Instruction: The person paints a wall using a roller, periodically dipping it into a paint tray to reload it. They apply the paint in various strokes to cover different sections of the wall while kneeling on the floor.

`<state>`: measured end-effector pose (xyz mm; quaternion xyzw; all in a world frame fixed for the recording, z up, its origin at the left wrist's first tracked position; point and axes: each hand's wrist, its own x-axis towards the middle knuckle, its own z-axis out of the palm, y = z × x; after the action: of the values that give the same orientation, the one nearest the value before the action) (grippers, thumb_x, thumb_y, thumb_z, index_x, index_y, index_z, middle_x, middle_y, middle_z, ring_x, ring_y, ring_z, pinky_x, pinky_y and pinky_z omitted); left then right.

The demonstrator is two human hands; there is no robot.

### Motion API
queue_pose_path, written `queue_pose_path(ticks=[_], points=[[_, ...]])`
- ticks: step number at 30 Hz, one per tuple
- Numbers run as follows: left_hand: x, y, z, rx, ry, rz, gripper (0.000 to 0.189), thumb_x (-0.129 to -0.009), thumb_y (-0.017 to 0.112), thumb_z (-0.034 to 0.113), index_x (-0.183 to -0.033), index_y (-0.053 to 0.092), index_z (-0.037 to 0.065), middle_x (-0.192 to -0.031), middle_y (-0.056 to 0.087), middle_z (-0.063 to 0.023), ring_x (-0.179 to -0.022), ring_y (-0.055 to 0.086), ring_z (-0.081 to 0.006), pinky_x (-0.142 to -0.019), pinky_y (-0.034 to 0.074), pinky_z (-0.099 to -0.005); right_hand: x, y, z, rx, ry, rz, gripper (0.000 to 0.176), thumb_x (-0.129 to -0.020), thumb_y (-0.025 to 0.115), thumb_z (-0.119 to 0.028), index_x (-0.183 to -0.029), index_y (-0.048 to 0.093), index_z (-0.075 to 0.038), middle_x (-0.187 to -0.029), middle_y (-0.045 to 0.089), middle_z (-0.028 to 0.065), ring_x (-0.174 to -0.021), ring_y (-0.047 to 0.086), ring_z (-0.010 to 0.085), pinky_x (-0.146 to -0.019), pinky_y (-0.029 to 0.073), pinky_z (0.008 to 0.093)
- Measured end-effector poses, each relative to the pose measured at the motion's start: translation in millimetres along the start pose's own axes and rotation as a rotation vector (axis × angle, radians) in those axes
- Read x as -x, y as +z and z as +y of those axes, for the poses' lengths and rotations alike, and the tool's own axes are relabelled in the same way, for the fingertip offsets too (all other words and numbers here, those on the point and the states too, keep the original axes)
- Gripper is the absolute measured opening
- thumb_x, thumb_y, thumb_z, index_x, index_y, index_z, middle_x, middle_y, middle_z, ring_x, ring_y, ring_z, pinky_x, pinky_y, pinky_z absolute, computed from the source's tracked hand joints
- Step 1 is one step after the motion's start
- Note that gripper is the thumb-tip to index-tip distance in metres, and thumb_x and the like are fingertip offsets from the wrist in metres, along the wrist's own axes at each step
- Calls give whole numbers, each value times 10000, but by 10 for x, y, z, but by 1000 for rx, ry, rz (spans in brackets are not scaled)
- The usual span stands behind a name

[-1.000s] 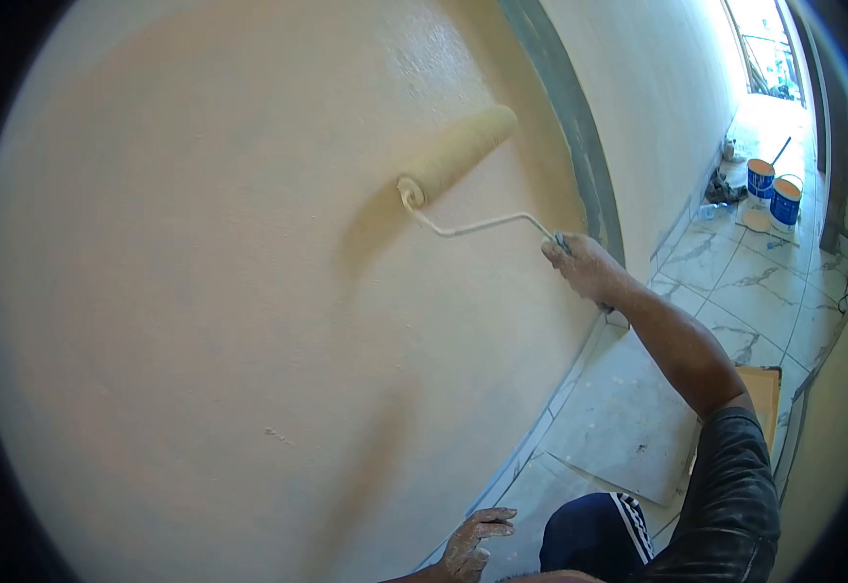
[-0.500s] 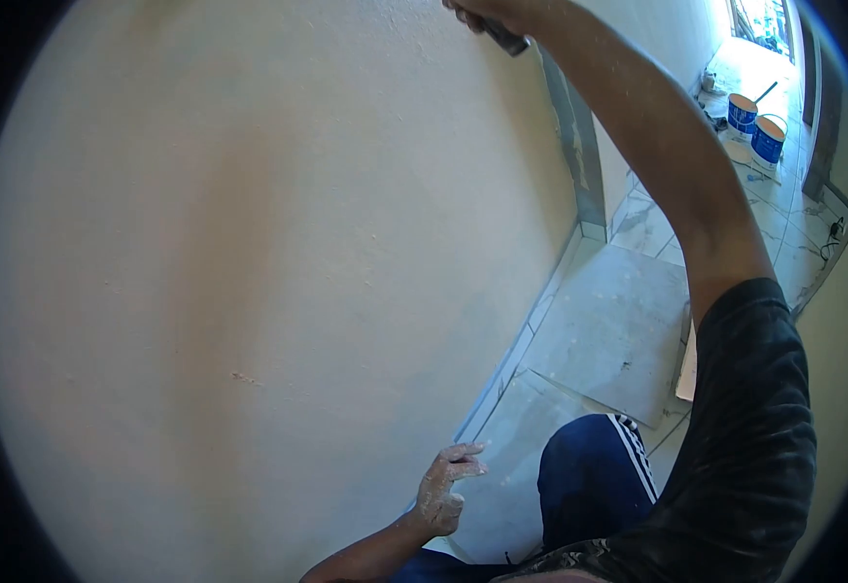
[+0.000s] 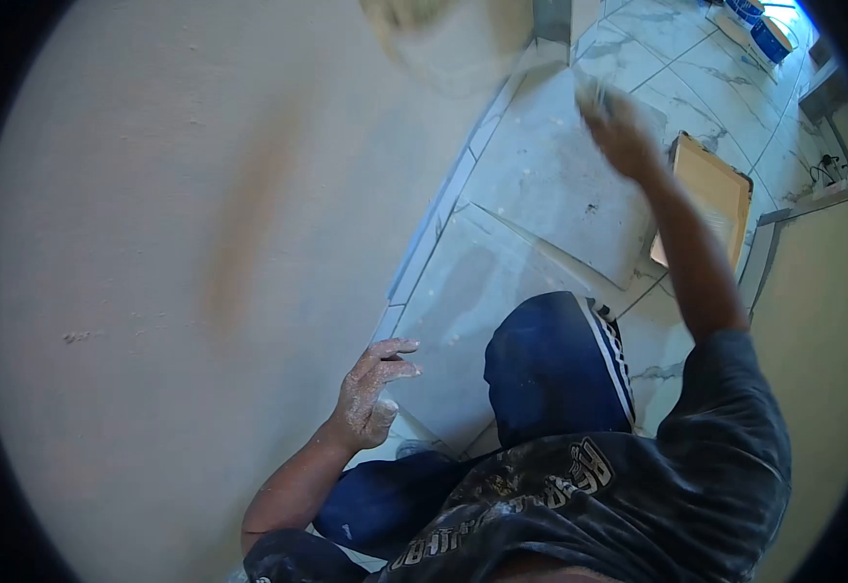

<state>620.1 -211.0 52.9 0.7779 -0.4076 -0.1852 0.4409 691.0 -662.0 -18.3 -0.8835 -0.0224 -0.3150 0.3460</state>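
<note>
Paint roller (image 3: 406,14) is showing as a pale blur at the top edge of the view, in front of the wall (image 3: 152,243), and from this view I cannot tell whether it is touching the surface. The right hand (image 3: 620,134) is now coming down lower, and it is appearing in front of the floor sheet (image 3: 579,175), so the roller is also being carried lower. This hand is looking closed around the handle, although the fast motion is hiding the exact grip of the fingers. The left hand (image 3: 370,389) is holding nothing; its fingers are bending a little and staying apart from the thumb, near the bottom edge of the wall, and white dust is covering the skin. Both hands are being well apart from each other. On the wall, a soft brown shadow (image 3: 259,214) is lying slantwise, and a small rough spot (image 3: 76,337) is standing out at the left. Beyond the right forearm, a tray (image 3: 715,180) is now coming more fully into view, resting on the floor and showing a peach-coloured inside. Farther away, on the marbled tiles (image 3: 706,73), two blue buckets (image 3: 772,41) are standing near the upper right edge, and the view is cutting off part of one. Closer to the body, a knee in blue trousers (image 3: 560,374) is bending over the floor.
</note>
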Motion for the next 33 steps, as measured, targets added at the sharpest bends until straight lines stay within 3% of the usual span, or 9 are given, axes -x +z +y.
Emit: queue_pose_path(ticks=[1, 5, 8, 15, 18, 24, 31, 33], points=[[19, 22, -20, 12, -15, 3, 634, -1003, 351, 575, -1102, 630, 15, -1237, 570, -237, -1115, 584, -366, -917, 492, -449, 294, 48, -68, -91, 438, -226, 432, -991, 535, -413, -969, 599, 14, -785, 608, 263, -721, 575, 370, -710, 461, 464], [79, 56, -128, 13, -70, -45, 642, -1004, 342, 580, -1094, 633, 15, -1238, 572, -232, -1115, 590, -365, -926, 491, -446, 1346, 534, 141, -53, 660, -589, 427, -984, 544, -407, -988, 604, 15, -809, 614, 290, -779, 607, 440, -710, 462, 485], [84, 104, -160, 15, -89, -47, 648, -1002, 340, 587, -1095, 634, 17, -1242, 571, -233, -1110, 592, -363, -924, 491, -440, 1831, 877, 230, -37, 701, -655, 429, -980, 530, -415, -1002, 610, 5, -863, 635, 282, -868, 619, 457, -744, 463, 511], [-65, 173, -162, 65, -144, -106, 665, -991, 344, 611, -1102, 636, 24, -1254, 570, -229, -1105, 591, -354, -914, 496, -429, 1926, 1291, 273, 34, 691, -849, 477, -979, 502, -453, -1041, 605, 9, -899, 654, 287, -905, 624, 464, -769, 469, 537], [-93, 176, -183, 77, -148, -124, 667, -989, 348, 612, -1104, 636, 21, -1260, 567, -230, -1103, 592, -353, -908, 497, -430, 1986, 1478, 320, -41, 629, -747, 416, -980, 541, -399, -965, 600, 12, -795, 626, 279, -779, 606, 475, -683, 455, 537], [-58, 56, 5, 86, -160, -118, 665, -990, 349, 611, -1111, 637, 24, -1256, 566, -238, -1098, 594, -361, -899, 501, -433, 1849, 1557, 158, -55, 628, -738, 397, -979, 545, -387, -1018, 596, 4, -813, 635, 277, -803, 618, 467, -704, 463, 532], [-58, 75, -14, 89, -147, -124, 680, -987, 344, 620, -1118, 635, 20, -1257, 560, -242, -1108, 591, -359, -893, 508, -430, 1571, 1427, 44, -68, 549, -720, 394, -982, 540, -382, -970, 591, 9, -783, 617, 269, -769, 605, 455, -689, 451, 528], [-105, 83, -2, 110, -152, -132, 686, -983, 348, 627, -1125, 634, 20, -1267, 553, -242, -1115, 591, -361, -898, 510, -429, 1394, 1330, -79, -89, 613, -780, 437, -975, 526, -415, -985, 613, 13, -859, 652, 278, -867, 621, 470, -757, 471, 532]])
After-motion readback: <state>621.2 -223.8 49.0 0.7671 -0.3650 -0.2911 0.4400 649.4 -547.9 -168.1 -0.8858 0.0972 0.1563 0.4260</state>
